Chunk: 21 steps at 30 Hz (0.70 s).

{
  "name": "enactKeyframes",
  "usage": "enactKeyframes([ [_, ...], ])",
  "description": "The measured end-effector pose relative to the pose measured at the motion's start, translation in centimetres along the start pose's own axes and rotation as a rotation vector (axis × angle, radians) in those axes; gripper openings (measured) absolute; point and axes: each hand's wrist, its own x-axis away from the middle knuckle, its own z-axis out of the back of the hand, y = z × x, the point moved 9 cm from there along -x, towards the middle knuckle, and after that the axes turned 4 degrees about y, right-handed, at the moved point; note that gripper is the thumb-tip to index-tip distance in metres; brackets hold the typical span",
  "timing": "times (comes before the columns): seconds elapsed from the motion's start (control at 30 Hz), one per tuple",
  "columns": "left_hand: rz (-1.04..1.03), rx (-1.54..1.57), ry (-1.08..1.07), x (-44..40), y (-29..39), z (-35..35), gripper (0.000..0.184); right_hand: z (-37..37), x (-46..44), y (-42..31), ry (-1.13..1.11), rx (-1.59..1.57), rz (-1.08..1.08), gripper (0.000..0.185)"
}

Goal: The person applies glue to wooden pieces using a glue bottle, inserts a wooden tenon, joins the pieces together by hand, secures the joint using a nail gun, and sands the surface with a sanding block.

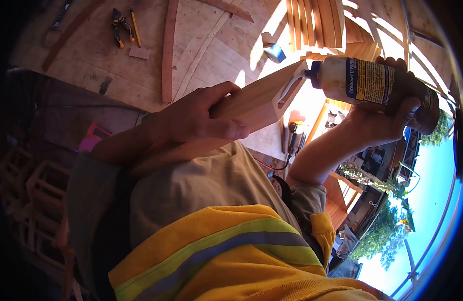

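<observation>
My left hand (206,113) is wrapped round a long wooden piece (256,103), thumb on the near face and fingers over the far edge. The piece runs from my left forearm up to the right. Its angled end faces the glue bottle (364,80), which my right hand (387,113) grips on its side. The bottle's nozzle points left and touches or nearly touches that end, where a pale line of glue shows. Part of the bottle's back half lies behind my fingers and in shade.
On the wooden work surface (136,70) lie pliers (122,27), a pencil (135,27), a small wood scrap (139,53) and curved strips (169,50). Several boards (317,22) stand at the top right. A blue-sided block (274,52) sits nearby. Wooden frames (43,195) are at lower left.
</observation>
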Motion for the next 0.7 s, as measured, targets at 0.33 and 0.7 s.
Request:
enactKeyframes([
  [0.33,0.006,-0.047,-0.004,-0.2,0.0,0.0,0.066,1.4,-1.2,0.2,-0.079,-0.078,-0.049,0.056],
  [0.7,-0.018,-0.066,-0.002,-0.3,0.6,0.2,0.066,2.5,-1.8,0.4,0.034,0.145,0.015,0.05],
])
